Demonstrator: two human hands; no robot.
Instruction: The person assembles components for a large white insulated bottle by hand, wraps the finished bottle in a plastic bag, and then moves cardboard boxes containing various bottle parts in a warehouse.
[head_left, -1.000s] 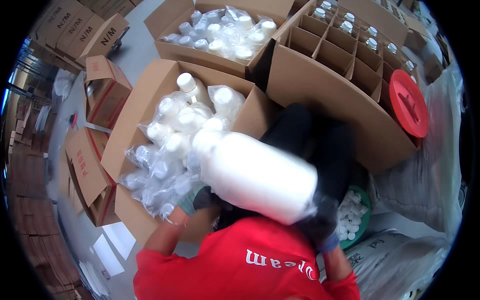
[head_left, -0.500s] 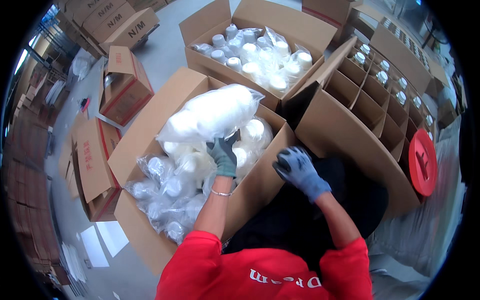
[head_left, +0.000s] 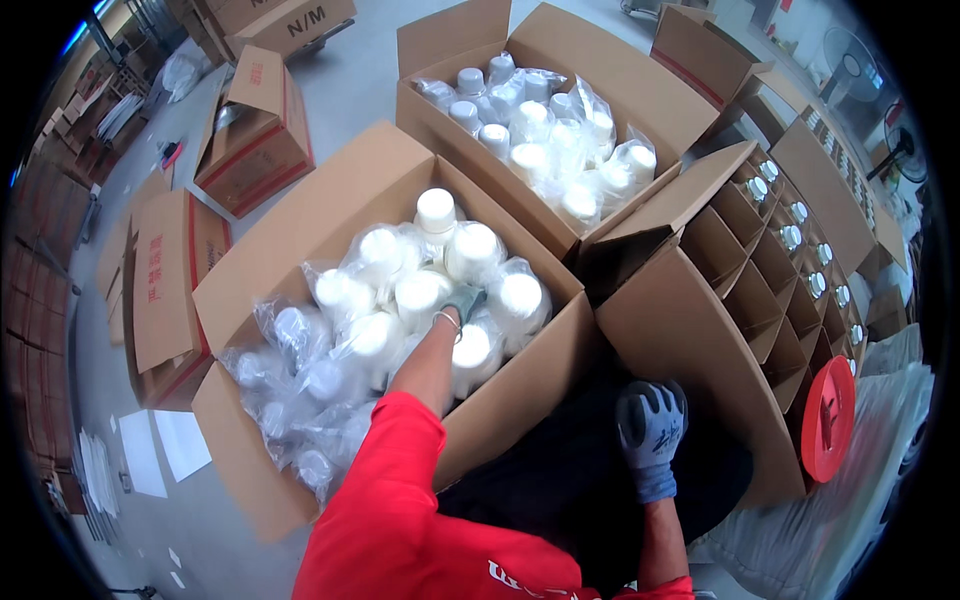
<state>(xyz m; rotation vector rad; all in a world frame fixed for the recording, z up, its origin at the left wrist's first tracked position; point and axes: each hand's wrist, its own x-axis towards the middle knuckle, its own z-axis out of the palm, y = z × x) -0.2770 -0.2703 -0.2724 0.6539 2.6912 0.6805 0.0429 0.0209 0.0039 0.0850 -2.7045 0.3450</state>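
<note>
My left hand (head_left: 466,302), in a greenish-grey glove, reaches down among white-capped bottles wrapped in clear plastic bags. Its fingers are hidden between a bagged bottle (head_left: 422,298) and another bagged bottle (head_left: 472,346). These bottles fill an open cardboard box (head_left: 520,390) in front of me. At the box's far corner one white bottle (head_left: 436,212) stands higher than the rest. My right hand (head_left: 653,425), in a blue-grey glove with dark coating, is above my dark-clothed lap. Its fingers are curled in, and nothing shows in them.
Behind is a second open box (head_left: 480,165) of bagged bottles. At right stands a divided carton (head_left: 690,340), with clear-capped bottles in some cells and a red dish (head_left: 829,420) at its near edge. More cartons (head_left: 262,140) and white sheets (head_left: 160,450) lie on the floor at left.
The large bagged bundle held sideways over the box has gone from there, and my left hand has sunk between the bottles. My right hand has drawn back toward my lap, away from the box.
</note>
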